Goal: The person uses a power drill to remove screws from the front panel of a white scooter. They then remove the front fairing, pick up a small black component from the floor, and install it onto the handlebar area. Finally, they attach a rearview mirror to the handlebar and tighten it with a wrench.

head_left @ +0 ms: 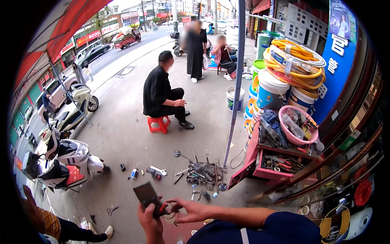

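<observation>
My left hand (149, 217) is closed around a dark handheld meter (146, 193) with a grey screen, tilted upright in front of me. My right hand (190, 210) reaches in from the right, its thumb and fingers pinched at the meter's lower right side. A red lead (163, 207) shows at those fingertips, and a thin dark cord loops below them. Its exact end is hidden by the fingers. On the ground beyond the hands lies a heap of metal tools and parts (203, 173), with a wrench (157, 170) to its left.
A person in black sits on a red stool (157, 124) ahead. Scooters (69, 156) stand at left, with another person's legs (81, 229) below. To the right are a red tool cabinet (271, 172), a pink basin (298, 140), paint buckets (271, 87) and coiled yellow hose (298, 49). A thin pole (236, 81) rises between.
</observation>
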Action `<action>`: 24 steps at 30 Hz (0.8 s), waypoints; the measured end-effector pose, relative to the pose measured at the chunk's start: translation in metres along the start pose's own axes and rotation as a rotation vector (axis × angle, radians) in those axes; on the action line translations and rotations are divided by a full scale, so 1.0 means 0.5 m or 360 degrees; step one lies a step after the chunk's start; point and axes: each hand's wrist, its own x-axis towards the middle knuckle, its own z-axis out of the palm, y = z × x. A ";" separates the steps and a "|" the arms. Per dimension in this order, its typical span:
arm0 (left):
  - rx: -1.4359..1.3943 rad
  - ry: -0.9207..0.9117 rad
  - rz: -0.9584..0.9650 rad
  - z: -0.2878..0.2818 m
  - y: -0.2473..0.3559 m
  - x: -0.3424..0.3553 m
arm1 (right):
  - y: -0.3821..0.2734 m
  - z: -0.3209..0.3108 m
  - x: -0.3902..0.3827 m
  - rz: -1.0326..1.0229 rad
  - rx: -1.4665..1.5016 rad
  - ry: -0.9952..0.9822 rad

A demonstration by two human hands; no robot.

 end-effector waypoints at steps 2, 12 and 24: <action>0.0072 0.0030 0.0080 0.004 -0.004 -0.006 | -0.029 -0.002 0.012 -0.0165 0.0104 0.0027; 0.0111 0.0085 0.0231 0.046 -0.025 -0.004 | -0.040 -0.049 0.040 -0.0127 0.0320 -0.0052; 0.0033 0.0155 0.0195 0.036 0.006 0.008 | -0.048 -0.051 0.059 -0.0154 -0.0028 -0.0029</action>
